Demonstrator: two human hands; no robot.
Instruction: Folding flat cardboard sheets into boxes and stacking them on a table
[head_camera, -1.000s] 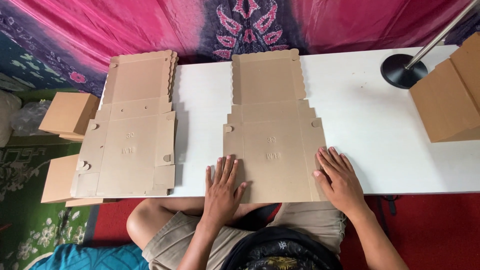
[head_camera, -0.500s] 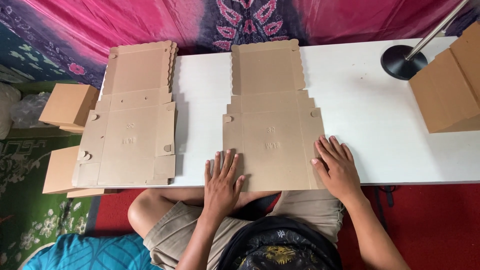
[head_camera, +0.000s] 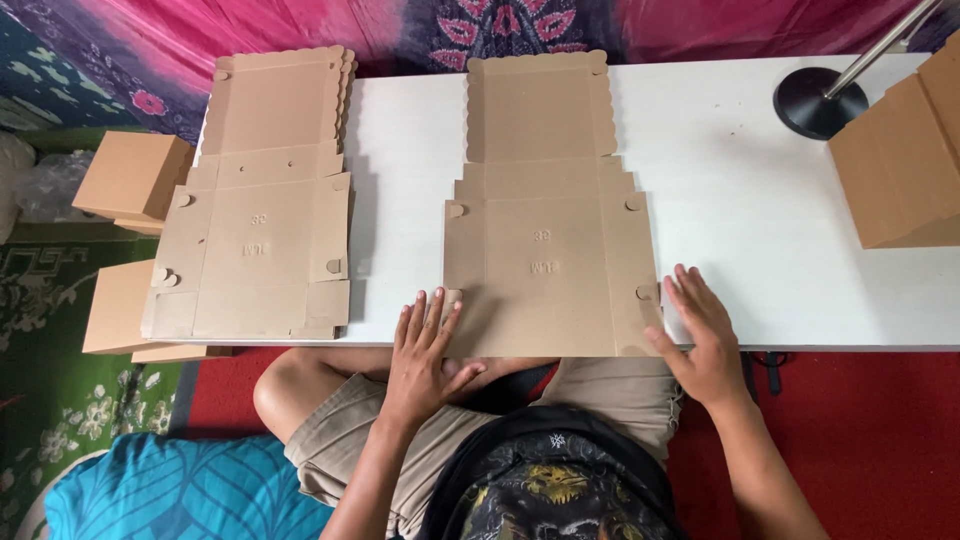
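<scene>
Flat cardboard box blank (head_camera: 548, 210): unfolded, brown, scalloped at its far edge, lying in the middle of the frame on the white table (head_camera: 740, 200). Its near edge reaches the table's near edge, just above the person's lap.

Left hand (head_camera: 425, 355): lower centre of the frame, palm down, fingers spread and straight, gripping nothing. The fingertips lie on the blank's lower left corner flap (the heel of the hand hangs past the table edge).

Right hand (head_camera: 700, 335): lower right of centre, palm down, fingers extended and slightly fanned, nothing clasped. It rests at the blank's lower right corner, partly on the cardboard and partly on bare table.

Stack of flat blanks (head_camera: 255, 200): same shape and colour, several sheets deep (layered edges show at the upper right side), lying at the left end of the table, well apart from both hands.

Folded cardboard boxes (head_camera: 130, 175): two closed brown boxes off the table at the left of the frame, one above the other, beside the stack.

Larger cardboard boxes (head_camera: 900, 160): standing at the right edge of the frame on the table.

Lamp base (head_camera: 812, 100): round, black, upper right, with a metal rod slanting up out of frame.

Patterned pink cloth (head_camera: 420, 25): along the top, behind the table.

Red floor covering (head_camera: 860, 430): lower right, under the table.
</scene>
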